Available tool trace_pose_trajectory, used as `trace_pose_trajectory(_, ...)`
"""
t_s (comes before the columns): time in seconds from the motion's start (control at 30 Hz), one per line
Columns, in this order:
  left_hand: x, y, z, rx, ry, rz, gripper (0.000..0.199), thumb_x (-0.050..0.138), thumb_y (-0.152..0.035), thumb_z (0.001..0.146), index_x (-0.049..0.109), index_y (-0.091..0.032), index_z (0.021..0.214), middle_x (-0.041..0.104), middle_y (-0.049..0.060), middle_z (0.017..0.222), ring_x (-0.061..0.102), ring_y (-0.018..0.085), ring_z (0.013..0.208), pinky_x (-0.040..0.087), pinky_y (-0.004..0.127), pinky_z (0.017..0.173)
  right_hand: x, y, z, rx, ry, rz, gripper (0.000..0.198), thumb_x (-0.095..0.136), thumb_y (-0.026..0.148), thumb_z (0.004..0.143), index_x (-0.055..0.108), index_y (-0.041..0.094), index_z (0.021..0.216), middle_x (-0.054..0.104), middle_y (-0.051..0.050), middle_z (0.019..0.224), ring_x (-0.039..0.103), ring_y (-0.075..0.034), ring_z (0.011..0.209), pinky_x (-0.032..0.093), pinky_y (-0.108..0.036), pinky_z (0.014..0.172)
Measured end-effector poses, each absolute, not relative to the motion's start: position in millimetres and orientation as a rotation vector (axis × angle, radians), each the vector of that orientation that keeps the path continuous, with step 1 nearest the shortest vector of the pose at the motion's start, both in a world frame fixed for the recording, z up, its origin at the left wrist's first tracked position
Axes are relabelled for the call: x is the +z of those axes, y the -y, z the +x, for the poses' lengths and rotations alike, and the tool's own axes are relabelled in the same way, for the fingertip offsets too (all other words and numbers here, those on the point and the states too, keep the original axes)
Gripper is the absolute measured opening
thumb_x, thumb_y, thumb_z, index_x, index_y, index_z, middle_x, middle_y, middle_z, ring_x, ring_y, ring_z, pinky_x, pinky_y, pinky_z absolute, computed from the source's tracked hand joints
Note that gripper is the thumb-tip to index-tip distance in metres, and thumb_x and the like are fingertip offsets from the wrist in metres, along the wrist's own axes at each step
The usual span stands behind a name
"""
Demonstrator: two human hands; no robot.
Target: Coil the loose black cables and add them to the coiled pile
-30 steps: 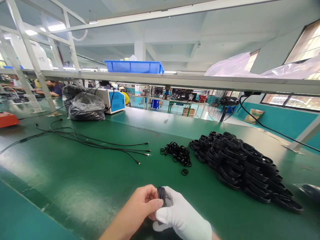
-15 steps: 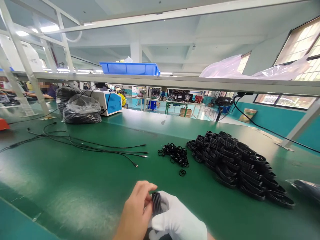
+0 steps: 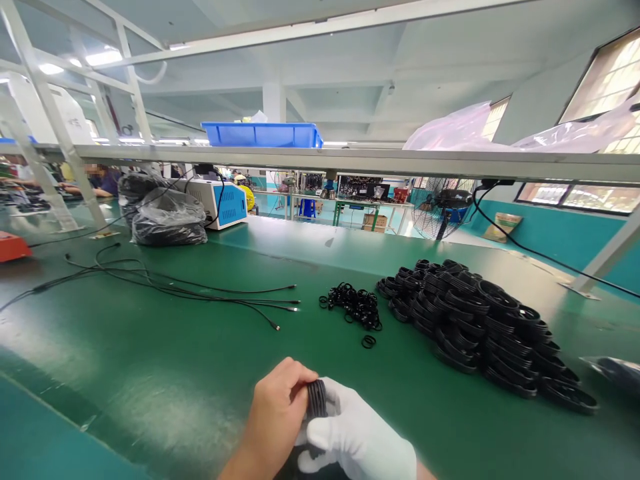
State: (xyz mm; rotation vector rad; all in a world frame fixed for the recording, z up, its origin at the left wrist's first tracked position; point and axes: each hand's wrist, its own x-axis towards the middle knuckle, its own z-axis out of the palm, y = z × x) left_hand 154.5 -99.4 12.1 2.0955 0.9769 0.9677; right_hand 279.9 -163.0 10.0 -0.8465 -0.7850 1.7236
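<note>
A coiled black cable (image 3: pixel 317 399) is held between my two hands near the bottom of the view, its turns stacked side by side. My bare left hand (image 3: pixel 281 410) is closed, with thumb and fingertips pinched at the left side of the coil. On the other side my right hand (image 3: pixel 357 427), in a white glove, wraps thumb and fingers around the coil. The lower part of the coil is mostly hidden by the hands. Beyond them lie a small heap of black rings (image 3: pixel 354 305) and a pair of loose rings (image 3: pixel 369 342).
A large pile of coiled black cables (image 3: pixel 470 313) covers the right of the green table (image 3: pixel 165 353). Several straight cables (image 3: pixel 200 293) stretch across the left. Behind stand a bagged bundle (image 3: pixel 167 217) and a blue-white machine (image 3: pixel 225 203). A shelf (image 3: pixel 350 157) carries a blue bin (image 3: pixel 263 135).
My left fingers have closed in on the coil's upper left edge. My right hand keeps its hold. The whole view has shifted slightly.
</note>
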Motion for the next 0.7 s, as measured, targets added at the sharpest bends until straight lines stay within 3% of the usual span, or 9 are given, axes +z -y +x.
trace_pose_trajectory(0.13,16.1,95.4,157.9,0.894,-1.002,2.134,0.026,0.044,-0.004,0.070,0.063,-0.022,0.071,0.059,-0.002,0.069,0.056,0.014,0.063,0.042,0.023,0.059,10.3,166.3,284.6,1.838,0.741,-0.736,0.053,0.069,0.047,0.068,0.053,0.014,0.107,0.059,-0.009,0.095,0.061,-0.017,0.082,0.051,-0.030,0.066)
trace_pose_trajectory(0.3,13.5,99.9,154.0,0.872,-0.968,2.220,0.029,0.045,-0.004,0.073,0.062,-0.022,0.088,0.064,0.001,0.084,0.060,0.014,0.070,0.047,0.024,0.065,14.3,166.3,283.8,1.789,0.697,-0.832,0.046,0.075,0.023,0.058,0.053,0.013,0.097,0.056,-0.005,0.086,0.059,-0.015,0.075,0.051,-0.028,0.059)
trace_pose_trajectory(0.37,8.7,102.5,150.8,1.004,-0.892,2.343,0.029,0.043,-0.005,0.078,0.062,-0.021,0.094,0.065,0.003,0.089,0.061,0.016,0.076,0.048,0.026,0.070,16.0,166.1,282.6,1.785,0.687,-0.847,0.043,0.074,0.022,0.057,0.052,0.013,0.093,0.055,-0.003,0.083,0.059,-0.015,0.074,0.051,-0.028,0.059)
trace_pose_trajectory(0.47,3.6,103.0,148.1,1.182,-0.781,2.518,0.030,0.038,-0.006,0.083,0.064,-0.020,0.089,0.067,0.004,0.078,0.062,0.016,0.073,0.049,0.026,0.068,16.6,166.3,281.7,1.782,0.705,-0.861,0.045,0.075,0.019,0.053,0.053,0.013,0.092,0.055,-0.003,0.083,0.059,-0.016,0.076,0.051,-0.029,0.059)
trace_pose_trajectory(0.57,6.2,101.8,148.9,1.142,-0.830,2.559,0.030,0.040,-0.006,0.082,0.065,-0.021,0.088,0.068,0.003,0.075,0.064,0.016,0.069,0.050,0.025,0.064,16.6,165.9,280.9,1.749,0.720,-0.902,0.048,0.076,0.018,0.052,0.053,0.014,0.093,0.055,-0.003,0.084,0.059,-0.017,0.078,0.050,-0.030,0.060)
trace_pose_trajectory(0.7,12.3,105.4,152.2,1.213,-0.876,2.598,0.035,0.040,-0.004,0.080,0.063,-0.020,0.100,0.069,0.004,0.082,0.065,0.017,0.074,0.051,0.026,0.066,19.7,164.7,278.7,1.690,0.701,-0.962,0.050,0.076,0.015,0.047,0.054,0.014,0.091,0.055,-0.002,0.084,0.057,-0.016,0.074,0.049,-0.030,0.061)
